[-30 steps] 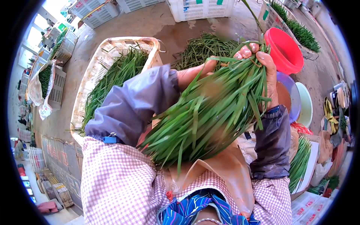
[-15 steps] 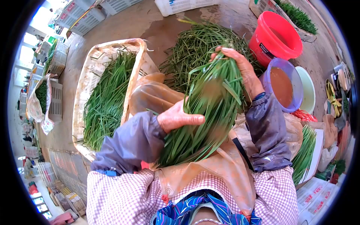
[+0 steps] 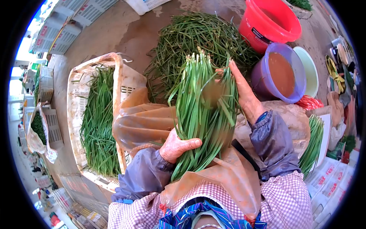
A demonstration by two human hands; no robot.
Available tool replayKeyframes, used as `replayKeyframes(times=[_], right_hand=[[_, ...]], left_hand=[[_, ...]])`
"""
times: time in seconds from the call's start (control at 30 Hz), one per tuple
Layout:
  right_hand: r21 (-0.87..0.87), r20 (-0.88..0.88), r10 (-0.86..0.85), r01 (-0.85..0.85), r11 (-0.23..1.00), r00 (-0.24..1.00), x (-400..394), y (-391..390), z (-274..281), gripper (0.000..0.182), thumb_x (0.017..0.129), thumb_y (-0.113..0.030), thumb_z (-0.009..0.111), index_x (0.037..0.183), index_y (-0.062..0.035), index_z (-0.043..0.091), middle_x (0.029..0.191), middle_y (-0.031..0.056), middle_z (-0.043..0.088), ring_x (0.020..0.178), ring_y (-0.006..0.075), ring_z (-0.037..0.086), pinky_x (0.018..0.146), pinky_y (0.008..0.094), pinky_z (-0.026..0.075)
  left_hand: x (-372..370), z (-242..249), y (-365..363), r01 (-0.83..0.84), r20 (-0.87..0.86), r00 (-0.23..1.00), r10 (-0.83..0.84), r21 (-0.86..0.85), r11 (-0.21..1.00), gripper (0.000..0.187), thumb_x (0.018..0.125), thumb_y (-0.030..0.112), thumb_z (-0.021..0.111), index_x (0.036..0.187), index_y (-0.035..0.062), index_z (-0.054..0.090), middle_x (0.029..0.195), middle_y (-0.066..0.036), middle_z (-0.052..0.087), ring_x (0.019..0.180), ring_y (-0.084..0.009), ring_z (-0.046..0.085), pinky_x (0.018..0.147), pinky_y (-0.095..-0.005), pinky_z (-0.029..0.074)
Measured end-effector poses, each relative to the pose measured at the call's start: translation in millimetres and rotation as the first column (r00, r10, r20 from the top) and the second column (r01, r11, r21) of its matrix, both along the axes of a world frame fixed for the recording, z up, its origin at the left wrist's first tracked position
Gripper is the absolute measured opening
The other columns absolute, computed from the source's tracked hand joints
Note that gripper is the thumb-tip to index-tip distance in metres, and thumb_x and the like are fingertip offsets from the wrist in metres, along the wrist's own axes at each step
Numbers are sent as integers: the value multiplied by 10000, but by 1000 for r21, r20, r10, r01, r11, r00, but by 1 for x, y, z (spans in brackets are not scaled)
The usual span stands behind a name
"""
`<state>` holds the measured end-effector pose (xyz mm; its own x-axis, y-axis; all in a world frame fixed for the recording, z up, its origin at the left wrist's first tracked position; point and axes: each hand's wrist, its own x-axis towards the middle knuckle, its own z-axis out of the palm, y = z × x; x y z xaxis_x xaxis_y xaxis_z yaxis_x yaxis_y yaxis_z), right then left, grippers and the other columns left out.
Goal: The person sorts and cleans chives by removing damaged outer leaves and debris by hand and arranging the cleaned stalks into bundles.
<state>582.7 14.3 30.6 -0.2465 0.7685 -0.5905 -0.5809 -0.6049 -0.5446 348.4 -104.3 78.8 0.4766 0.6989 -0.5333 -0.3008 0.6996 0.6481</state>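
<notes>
- Outdoors, a wet concrete floor (image 3: 114,34) carried the scene, with white crates (image 3: 61,26) stacked along its far left edge.
- Beside the person's left knee sat a long pale basket (image 3: 80,80), laid full of green chive leaves (image 3: 97,122).
- Ahead lay a loose heap of chives (image 3: 179,42) on the floor, spreading toward a red bucket (image 3: 268,23).
- Just right of the heap stood a purple tub (image 3: 267,82) of brown water, with a pale green basin (image 3: 310,70) touching its far side.
- Over a brown apron (image 3: 217,179), the bundle of chives (image 3: 202,110) stood raised above the lap, cut ends pointing away.
- Closed around the bundle's lower part, the left hand (image 3: 177,147) held it, thumb across the leaves.
- Flat and open-fingered, the right hand (image 3: 242,91) pressed against the bundle's right side.
</notes>
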Motion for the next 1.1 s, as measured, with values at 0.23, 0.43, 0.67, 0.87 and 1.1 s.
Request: replayKeyframes(times=[0.23, 0.43, 0.67, 0.87, 1.1], right_hand=[[-208, -125, -31, 4, 978, 992, -8, -62, -11, 625, 867, -614, 570, 1174, -70, 590, 1051, 116, 676, 923, 225, 669, 835, 392, 563], [-147, -377, 116, -183, 972, 919, -46, -79, -8, 561, 853, -469, 686, 1225, -63, 577, 1104, 94, 663, 979, 200, 654, 859, 381, 554], [-230, -510, -35, -97, 968, 859, -101, -57, -25, 481, 834, -323, 742, 1172, -17, 589, 1026, 101, 670, 833, 190, 662, 753, 333, 575], [-413, -388, -18, -157, 897, 921, -115, -58, -33, 574, 800, -397, 761, 1188, -12, 585, 1091, 122, 653, 905, 229, 653, 811, 369, 556], [-505, -387, -6, -206, 838, 922, -111, -20, -144, 802, 781, -630, 663, 1302, -38, 515, 1242, 125, 606, 1093, 287, 589, 959, 487, 466]], left_hand=[[0, -3, 8, -50, -32, 998, 48, -66, 997, 534, 794, 183, 782, 1236, 22, 529, 1103, -54, 621, 975, -166, 600, 856, -337, 506], [5, 3, 26, -14, -144, 990, 5, -62, 998, 585, 803, 281, 782, 1257, 32, 511, 1117, -36, 603, 991, -147, 574, 876, -317, 483], [-3, 1, 77, 86, -302, 943, -140, -187, 979, 514, 813, 100, 740, 1259, 23, 496, 1077, -86, 627, 921, -196, 636, 819, -343, 541], [-16, -1, 127, 249, -372, 757, -537, -596, 763, 420, 846, 181, 713, 1209, 31, 566, 1021, -100, 679, 890, -202, 673, 819, -353, 562], [-16, -128, 199, 389, -203, 527, -825, -806, 447, 565, 892, 543, 588, 1182, 60, 633, 1111, -88, 682, 914, -178, 667, 831, -329, 541]])
